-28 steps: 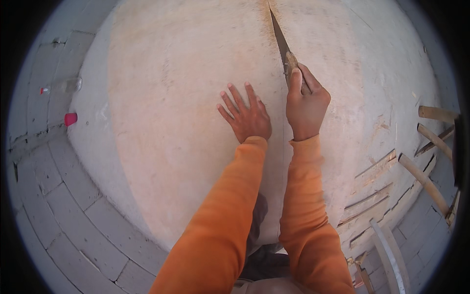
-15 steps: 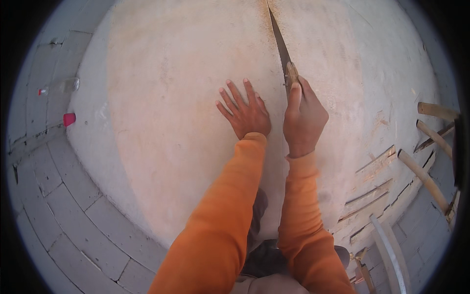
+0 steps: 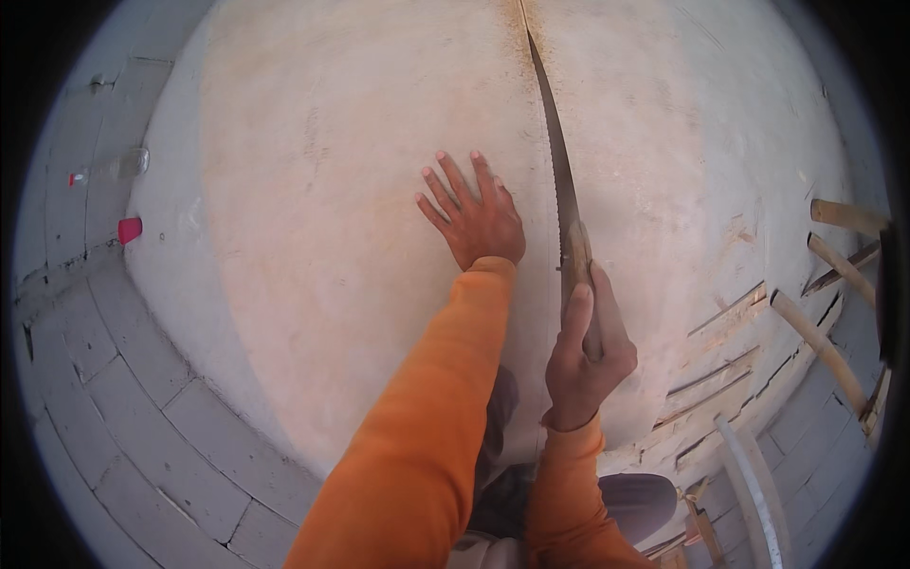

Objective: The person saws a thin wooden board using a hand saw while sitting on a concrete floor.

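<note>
My right hand (image 3: 588,356) is wrapped round the wooden handle of a handsaw (image 3: 557,156). The saw's long dark blade points away from me, its teeth facing left, and its far end meets a cut (image 3: 524,17) edged with brown sawdust. A faint straight line runs down the pale board (image 3: 332,284) from that cut towards me. Left of the line, my left hand (image 3: 482,223) lies flat on the board with its fingers spread, holding nothing. Both arms are in orange sleeves.
A clear plastic bottle (image 3: 131,163) with a red cap and a pink cup (image 3: 130,229) are at the left, beside grey paving blocks (image 3: 142,408). Wooden poles (image 3: 820,346) jut in at the right, near slots along the board's right side. A pale metal-edged bar (image 3: 754,493) stands at lower right.
My right hand has drawn the saw back towards me, so more of the blade shows. My left hand has stayed in place on the board.
</note>
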Motion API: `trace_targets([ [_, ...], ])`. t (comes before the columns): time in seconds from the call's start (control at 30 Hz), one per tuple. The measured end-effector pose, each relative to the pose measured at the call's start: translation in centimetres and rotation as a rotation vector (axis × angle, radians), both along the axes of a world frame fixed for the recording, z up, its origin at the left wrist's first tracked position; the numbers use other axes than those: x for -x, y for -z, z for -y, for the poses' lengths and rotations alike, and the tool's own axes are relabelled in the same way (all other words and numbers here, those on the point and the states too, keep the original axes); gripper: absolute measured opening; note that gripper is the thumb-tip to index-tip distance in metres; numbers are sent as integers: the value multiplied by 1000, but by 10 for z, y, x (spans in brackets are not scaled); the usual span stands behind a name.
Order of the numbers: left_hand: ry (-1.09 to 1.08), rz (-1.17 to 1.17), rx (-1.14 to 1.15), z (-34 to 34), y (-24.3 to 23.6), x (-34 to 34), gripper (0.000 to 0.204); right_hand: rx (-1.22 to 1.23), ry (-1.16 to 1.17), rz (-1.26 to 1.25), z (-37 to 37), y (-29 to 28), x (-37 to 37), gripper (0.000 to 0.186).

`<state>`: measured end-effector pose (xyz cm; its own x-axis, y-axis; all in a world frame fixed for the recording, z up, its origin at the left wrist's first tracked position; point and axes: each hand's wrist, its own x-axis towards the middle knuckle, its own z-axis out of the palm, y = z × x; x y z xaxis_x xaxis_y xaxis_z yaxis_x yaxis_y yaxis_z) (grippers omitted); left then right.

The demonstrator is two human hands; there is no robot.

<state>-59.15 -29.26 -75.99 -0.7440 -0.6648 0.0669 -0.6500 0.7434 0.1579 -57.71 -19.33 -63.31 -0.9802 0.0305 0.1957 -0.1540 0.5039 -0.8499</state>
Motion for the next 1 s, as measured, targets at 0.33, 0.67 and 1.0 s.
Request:
trace_targets([
  [0.33,8,7,2,2,1,3,54,23,-7,41,-4,1,-6,27],
  [0.67,10,17,36,1,2,3,54,-35,-18,-67,3,12,12,25],
  [1.0,17,7,24,1,2,4,55,94,5,69,11,12,35,24],
])
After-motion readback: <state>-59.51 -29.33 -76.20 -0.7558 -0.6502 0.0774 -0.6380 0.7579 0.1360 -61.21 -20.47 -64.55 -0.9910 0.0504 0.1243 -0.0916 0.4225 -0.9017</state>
